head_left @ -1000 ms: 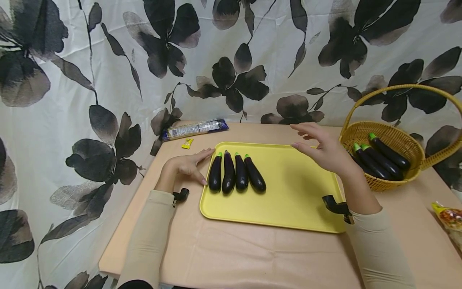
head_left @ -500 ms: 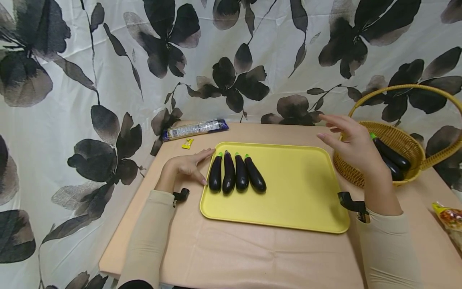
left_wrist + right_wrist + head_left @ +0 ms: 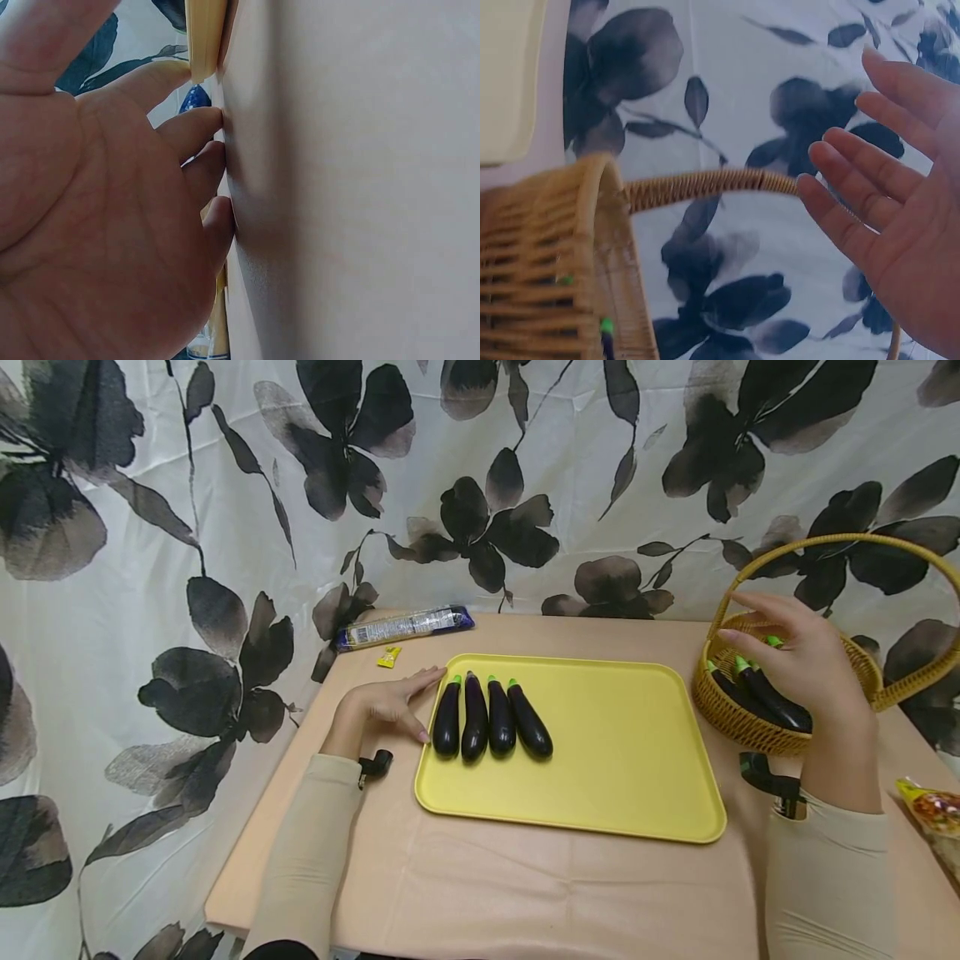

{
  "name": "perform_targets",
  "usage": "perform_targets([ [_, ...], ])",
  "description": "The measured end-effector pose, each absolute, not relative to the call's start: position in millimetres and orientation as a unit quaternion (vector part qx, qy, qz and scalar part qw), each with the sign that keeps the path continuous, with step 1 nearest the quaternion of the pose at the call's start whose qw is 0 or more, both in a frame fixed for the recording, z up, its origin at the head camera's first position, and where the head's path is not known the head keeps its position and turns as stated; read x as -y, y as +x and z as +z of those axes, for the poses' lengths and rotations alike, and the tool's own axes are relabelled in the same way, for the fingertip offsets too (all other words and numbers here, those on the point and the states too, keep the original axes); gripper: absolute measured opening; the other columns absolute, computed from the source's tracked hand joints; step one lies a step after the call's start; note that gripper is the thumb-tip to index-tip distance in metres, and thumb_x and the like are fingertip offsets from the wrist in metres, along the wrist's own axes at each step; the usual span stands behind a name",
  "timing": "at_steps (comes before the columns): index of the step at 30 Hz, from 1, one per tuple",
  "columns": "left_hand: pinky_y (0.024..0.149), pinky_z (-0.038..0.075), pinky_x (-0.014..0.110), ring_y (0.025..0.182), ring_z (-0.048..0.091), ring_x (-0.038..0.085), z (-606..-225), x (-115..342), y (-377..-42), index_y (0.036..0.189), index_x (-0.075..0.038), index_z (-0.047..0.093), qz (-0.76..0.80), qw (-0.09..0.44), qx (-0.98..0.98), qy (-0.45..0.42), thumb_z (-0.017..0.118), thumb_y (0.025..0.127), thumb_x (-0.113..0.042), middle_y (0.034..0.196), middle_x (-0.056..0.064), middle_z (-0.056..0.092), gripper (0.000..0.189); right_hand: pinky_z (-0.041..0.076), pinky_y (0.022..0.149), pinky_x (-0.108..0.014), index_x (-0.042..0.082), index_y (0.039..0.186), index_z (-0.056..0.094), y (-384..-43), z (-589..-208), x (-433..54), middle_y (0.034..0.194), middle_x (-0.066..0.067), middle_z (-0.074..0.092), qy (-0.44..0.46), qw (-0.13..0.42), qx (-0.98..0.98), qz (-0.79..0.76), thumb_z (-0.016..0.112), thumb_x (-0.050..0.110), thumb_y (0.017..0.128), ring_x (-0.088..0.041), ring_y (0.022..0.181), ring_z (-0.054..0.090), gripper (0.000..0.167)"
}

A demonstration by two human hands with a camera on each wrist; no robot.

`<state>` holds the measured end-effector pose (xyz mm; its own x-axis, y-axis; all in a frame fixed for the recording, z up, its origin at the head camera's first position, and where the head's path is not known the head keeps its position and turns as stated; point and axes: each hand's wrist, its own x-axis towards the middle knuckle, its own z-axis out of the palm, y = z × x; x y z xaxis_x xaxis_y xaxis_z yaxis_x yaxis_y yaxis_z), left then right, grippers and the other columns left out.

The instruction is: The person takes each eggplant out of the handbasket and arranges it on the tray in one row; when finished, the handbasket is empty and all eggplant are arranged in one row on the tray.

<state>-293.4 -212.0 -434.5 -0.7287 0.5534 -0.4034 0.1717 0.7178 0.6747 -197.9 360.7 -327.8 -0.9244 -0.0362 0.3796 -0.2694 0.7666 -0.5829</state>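
My left hand (image 3: 386, 706) rests at the left edge of a yellow tray (image 3: 622, 760), fingers extended and touching its rim. In the left wrist view the palm (image 3: 112, 202) shows, with a fingertip against the tray's edge (image 3: 206, 37). Several dark eggplants (image 3: 531, 722) with green tips lie side by side on the tray's left part. Over the wicker basket (image 3: 738, 731) hovers my right hand (image 3: 810, 660), holding nothing. It partly hides the eggplants (image 3: 780, 706) inside. The right wrist view shows its fingers (image 3: 855, 165) spread beside the basket's handle (image 3: 712, 184).
A long blue-ended packet (image 3: 405, 627) lies at the table's back left, with a small yellow wrapped candy (image 3: 388, 657) in front of it. Another colourful bag (image 3: 933, 827) is at the right edge. A floral curtain (image 3: 480, 460) hangs behind the table.
My right hand has moved rightward from above the tray's right side to over the basket. The left hand, the tray and the eggplants on it stay in place.
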Motion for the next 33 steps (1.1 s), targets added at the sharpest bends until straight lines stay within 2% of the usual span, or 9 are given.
perform_targets([
  [7,0.131,-0.005,0.053,0.163,-0.013,0.026,-435.3,212.3,-293.2,0.168,-0.035,0.011,0.322,0.308,-0.873,0.199,0.102,0.061,-0.035,0.177,-0.001,-0.008,0.141,0.033,0.071,0.000,0.018,0.158,0.047,-201.6,-334.2,-378.6,0.138,-0.021,0.055,0.056,0.135,0.939,0.311,0.064,0.036,0.103,-0.043,0.119,0.054,0.060],
  [10,0.131,-0.005,0.053,0.163,-0.013,0.025,-435.3,212.4,-292.9,0.168,-0.036,0.011,0.325,0.311,-0.871,0.197,0.101,0.061,-0.034,0.177,-0.001,-0.008,0.140,0.037,0.070,-0.006,0.017,0.159,0.046,-202.9,-337.5,-383.4,0.137,-0.026,0.055,0.051,0.121,0.944,0.302,0.063,0.037,0.104,-0.050,0.119,0.053,0.061],
  [14,0.131,-0.005,0.053,0.163,-0.014,0.025,-435.1,212.7,-293.0,0.168,-0.036,0.011,0.324,0.310,-0.872,0.198,0.101,0.061,-0.034,0.177,-0.001,-0.008,0.140,0.051,0.082,-0.032,0.016,0.159,0.045,-204.3,-342.5,-389.0,0.143,-0.027,0.053,0.046,0.111,0.951,0.286,0.062,0.038,0.104,-0.051,0.121,0.051,0.061],
  [16,0.131,-0.005,0.053,0.163,-0.013,0.026,-435.2,212.8,-293.3,0.168,-0.035,0.011,0.322,0.309,-0.873,0.200,0.101,0.061,-0.034,0.177,-0.001,-0.008,0.140,0.052,0.082,-0.048,0.014,0.159,0.045,-205.0,-345.3,-392.5,0.143,-0.027,0.053,0.045,0.106,0.953,0.281,0.062,0.037,0.104,-0.050,0.120,0.052,0.062],
  [19,0.131,-0.005,0.053,0.163,-0.013,0.026,-435.6,212.8,-293.4,0.169,-0.034,0.011,0.319,0.308,-0.873,0.204,0.101,0.062,-0.034,0.177,0.000,-0.007,0.140,0.053,0.083,-0.058,0.010,0.158,0.044,-206.4,-350.3,-398.2,0.139,-0.030,0.055,0.039,0.090,0.956,0.278,0.062,0.039,0.104,-0.050,0.117,0.053,0.064],
  [21,0.131,-0.004,0.053,0.163,-0.013,0.026,-435.8,212.9,-293.3,0.169,-0.034,0.011,0.317,0.308,-0.873,0.204,0.101,0.062,-0.035,0.177,0.000,-0.008,0.140,0.054,0.079,-0.049,0.009,0.158,0.045,-208.7,-354.0,-403.3,0.134,-0.031,0.056,0.031,0.077,0.958,0.273,0.061,0.042,0.104,-0.050,0.115,0.054,0.066],
  [26,0.131,-0.005,0.053,0.163,-0.013,0.026,-434.8,213.3,-293.7,0.168,-0.035,0.011,0.322,0.311,-0.872,0.198,0.101,0.061,-0.035,0.177,-0.001,-0.008,0.140,0.055,0.087,-0.057,0.005,0.156,0.046,-212.2,-362.6,-415.4,0.132,-0.033,0.058,0.024,0.050,0.962,0.266,0.058,0.043,0.105,-0.049,0.116,0.054,0.065],
  [27,0.131,-0.005,0.053,0.163,-0.013,0.025,-434.4,213.3,-293.7,0.168,-0.035,0.011,0.323,0.312,-0.871,0.197,0.101,0.061,-0.035,0.177,-0.001,-0.008,0.140,0.051,0.089,-0.065,0.004,0.156,0.046,-212.1,-364.6,-417.6,0.132,-0.033,0.058,0.025,0.045,0.963,0.265,0.057,0.043,0.106,-0.049,0.116,0.054,0.064],
  [33,0.131,-0.005,0.053,0.163,-0.013,0.026,-433.6,212.5,-294.1,0.169,-0.034,0.011,0.320,0.311,-0.872,0.200,0.101,0.061,-0.036,0.177,-0.001,-0.008,0.141,0.054,0.081,-0.053,-0.003,0.152,0.048,-213.1,-374.6,-430.7,0.123,-0.034,0.063,0.028,0.023,0.969,0.246,0.057,0.034,0.107,-0.047,0.109,0.060,0.058],
])
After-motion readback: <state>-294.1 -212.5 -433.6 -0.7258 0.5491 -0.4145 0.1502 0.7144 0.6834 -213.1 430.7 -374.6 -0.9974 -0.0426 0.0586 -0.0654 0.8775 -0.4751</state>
